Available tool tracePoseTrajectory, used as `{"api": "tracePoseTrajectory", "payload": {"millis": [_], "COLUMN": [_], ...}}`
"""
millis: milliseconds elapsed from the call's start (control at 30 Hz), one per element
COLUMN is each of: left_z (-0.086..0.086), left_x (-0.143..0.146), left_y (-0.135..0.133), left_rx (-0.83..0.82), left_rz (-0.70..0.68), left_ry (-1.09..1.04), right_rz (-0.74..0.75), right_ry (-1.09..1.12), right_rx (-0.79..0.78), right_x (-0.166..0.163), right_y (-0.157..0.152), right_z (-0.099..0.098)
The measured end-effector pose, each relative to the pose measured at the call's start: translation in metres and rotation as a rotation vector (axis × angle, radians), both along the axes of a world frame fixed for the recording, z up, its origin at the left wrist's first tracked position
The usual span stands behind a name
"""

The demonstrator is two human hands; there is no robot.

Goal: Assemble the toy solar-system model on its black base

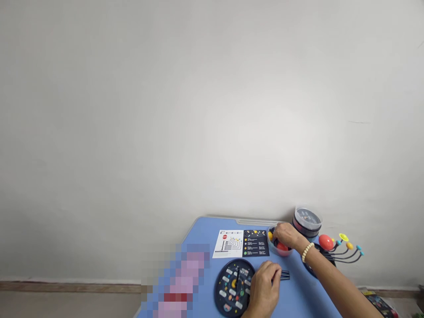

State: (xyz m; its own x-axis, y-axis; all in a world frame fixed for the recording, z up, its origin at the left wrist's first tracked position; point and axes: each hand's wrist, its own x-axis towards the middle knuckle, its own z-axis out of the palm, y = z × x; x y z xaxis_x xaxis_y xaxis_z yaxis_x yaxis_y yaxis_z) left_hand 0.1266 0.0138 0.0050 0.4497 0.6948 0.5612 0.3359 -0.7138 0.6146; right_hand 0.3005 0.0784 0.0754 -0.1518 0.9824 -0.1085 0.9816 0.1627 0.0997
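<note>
My right hand (289,235), with a beaded bracelet (308,251) at its wrist, reaches down into a clear round bowl (281,252). Its fingers are curled together and their tips are hidden among the parts, which include a red ball (281,246) and a yellow ball (270,236). My left hand (266,282) is closed, with several thin black rods (285,274) sticking out past its fingers to the right. Beside that hand lies a round dark base (222,282) printed with planets and pale labels. A short black post (238,276) appears at its middle.
An instruction sheet (228,247) lies behind the base on the blue table (203,232). A stacked round container (306,223) stands at the back right. Near it is an assembled planet model (326,242) with curved arms. A blurred-out patch (185,282) covers the left side.
</note>
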Motion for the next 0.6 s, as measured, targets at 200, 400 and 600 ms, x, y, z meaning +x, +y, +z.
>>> {"api": "tracePoseTrajectory", "payload": {"millis": [200, 400, 600], "left_z": [-0.001, -0.001, 0.002], "left_x": [0.001, 0.003, 0.001], "left_y": [0.002, 0.001, 0.001], "left_rx": [-0.026, -0.054, -0.033], "left_rz": [0.019, 0.003, 0.009], "left_ry": [0.016, 0.016, 0.004], "right_rz": [-0.094, -0.177, -0.181], "right_ry": [0.114, 0.206, 0.199], "right_rx": [0.169, 0.264, 0.125], "right_x": [0.014, 0.022, 0.014], "right_y": [-0.010, -0.020, -0.021], "right_z": [0.016, 0.030, 0.015]}}
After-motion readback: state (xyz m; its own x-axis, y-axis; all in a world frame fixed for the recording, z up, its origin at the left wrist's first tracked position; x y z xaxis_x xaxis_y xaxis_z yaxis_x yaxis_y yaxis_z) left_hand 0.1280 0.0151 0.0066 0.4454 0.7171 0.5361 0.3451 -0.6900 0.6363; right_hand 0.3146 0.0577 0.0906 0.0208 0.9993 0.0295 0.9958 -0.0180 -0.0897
